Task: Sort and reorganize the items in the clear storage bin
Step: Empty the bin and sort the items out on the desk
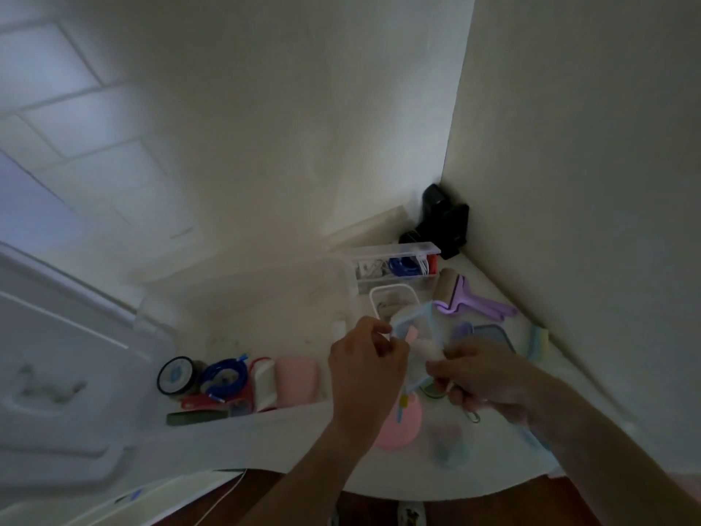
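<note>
both hands up over white table (493, 484), working one clear pouch with blue edging (419, 328). left hand (364, 358) pinches its upper corner, right hand (478, 373) curled round its lower side. pouch hangs between them, above pink round thing (402, 423). clear storage bin (242, 423) just left of hands; inside it coiled blue cable (223, 377), round tin (176, 375), pink case (297, 379). purple lint roller (466, 299) near wall. small clear box (394, 265) behind. picture blurred.

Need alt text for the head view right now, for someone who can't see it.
Both hands, left hand and right hand, pinch a small clear pouch above a white table. The clear storage bin at left holds a blue cable.
</note>
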Available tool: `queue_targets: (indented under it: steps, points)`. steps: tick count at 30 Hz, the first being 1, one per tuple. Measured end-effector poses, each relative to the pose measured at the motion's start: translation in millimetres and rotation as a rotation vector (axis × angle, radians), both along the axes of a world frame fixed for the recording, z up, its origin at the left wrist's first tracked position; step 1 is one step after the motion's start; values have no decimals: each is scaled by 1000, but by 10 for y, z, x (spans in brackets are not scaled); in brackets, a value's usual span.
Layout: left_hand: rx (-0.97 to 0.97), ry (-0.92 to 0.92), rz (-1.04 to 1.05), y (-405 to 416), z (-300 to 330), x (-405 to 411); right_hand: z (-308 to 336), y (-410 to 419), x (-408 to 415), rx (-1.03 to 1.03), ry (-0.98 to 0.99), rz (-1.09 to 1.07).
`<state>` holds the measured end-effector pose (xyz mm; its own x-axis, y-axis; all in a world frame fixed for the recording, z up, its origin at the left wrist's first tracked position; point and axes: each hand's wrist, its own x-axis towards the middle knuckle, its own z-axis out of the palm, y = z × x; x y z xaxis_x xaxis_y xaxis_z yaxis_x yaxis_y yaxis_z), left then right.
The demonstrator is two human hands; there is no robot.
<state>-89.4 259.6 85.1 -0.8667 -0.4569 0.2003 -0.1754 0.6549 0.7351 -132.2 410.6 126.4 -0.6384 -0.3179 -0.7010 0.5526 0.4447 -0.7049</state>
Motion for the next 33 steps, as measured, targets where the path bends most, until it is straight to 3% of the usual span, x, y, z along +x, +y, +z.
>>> queue_targets:
  steps: [6,11,16,21,22,25,30,33]
  points:
    - [16,-44,-129,67,-57,56,-263,-236,53,-251,107,-309]
    - [165,-149,-76,-40,-138,-31,-410,-323,127,-5,468,-124]
    - [598,-206,56,-148,-183,-112,-481,-300,139,42,497,-98]
    - [851,-222,92,-130,-147,-130,-500,-80,316,359,878,-290]
    - [884,-231,80,-100,-122,-116,-511,-60,356,367,846,-307]
    - [950,-274,-13,-16,-158,-68,-612,-85,432,152,489,-292]
    - [951,-328,-183,118,-304,29,-664,125,442,-11,493,-348]
    - [941,-531,-208,223,-556,34,-630,290,431,-259,387,-442]
